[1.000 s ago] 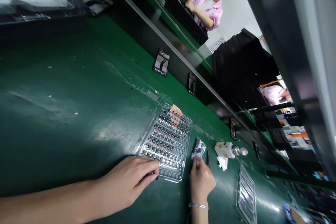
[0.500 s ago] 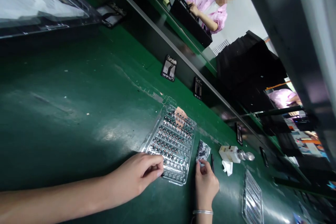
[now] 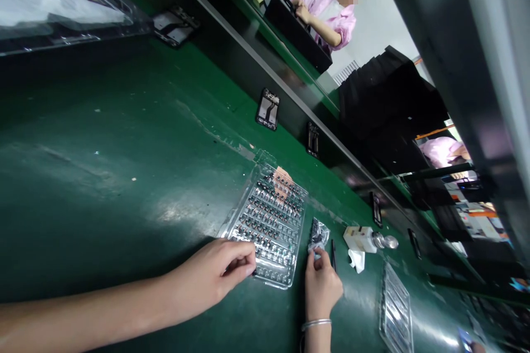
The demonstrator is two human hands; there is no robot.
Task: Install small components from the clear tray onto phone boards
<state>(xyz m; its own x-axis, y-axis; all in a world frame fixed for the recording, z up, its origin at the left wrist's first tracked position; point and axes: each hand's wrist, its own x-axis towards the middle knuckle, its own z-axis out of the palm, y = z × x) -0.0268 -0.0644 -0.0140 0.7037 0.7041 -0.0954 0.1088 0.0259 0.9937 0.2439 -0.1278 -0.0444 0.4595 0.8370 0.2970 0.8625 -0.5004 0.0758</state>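
Down on the green bench (image 3: 103, 138), dead centre of the action, a clear blister tray (image 3: 269, 226) lies flat, packed with rows of small dark components, a peach-coloured label (image 3: 282, 183) stuck at its far corner. The left hand (image 3: 215, 267) comes in from the side and sits at the tray's near edge, grip closed up, fingers (image 3: 238, 260) curled together. There's a tiny dark speck at the fingertips, too small to say whether anything is clamped there. Just beside the tray, the right hand (image 3: 321, 289), a silver bangle (image 3: 316, 324) on its wrist, has its grip pinched on a small clear plastic bag (image 3: 318, 236) of dark parts. Right next to that bag lies a slim black tool (image 3: 333, 253). A little further along, a white bottle with a metal nozzle (image 3: 366, 239) stands near a crumpled white tissue (image 3: 356, 260), and a second clear tray (image 3: 395, 309) sits by the bench's lower edge. Up on the raised shelf, dark phone frames (image 3: 268, 109) line the way, and beyond it a co-worker in a pink smock (image 3: 327, 16) has a hand on a black case (image 3: 292, 27).
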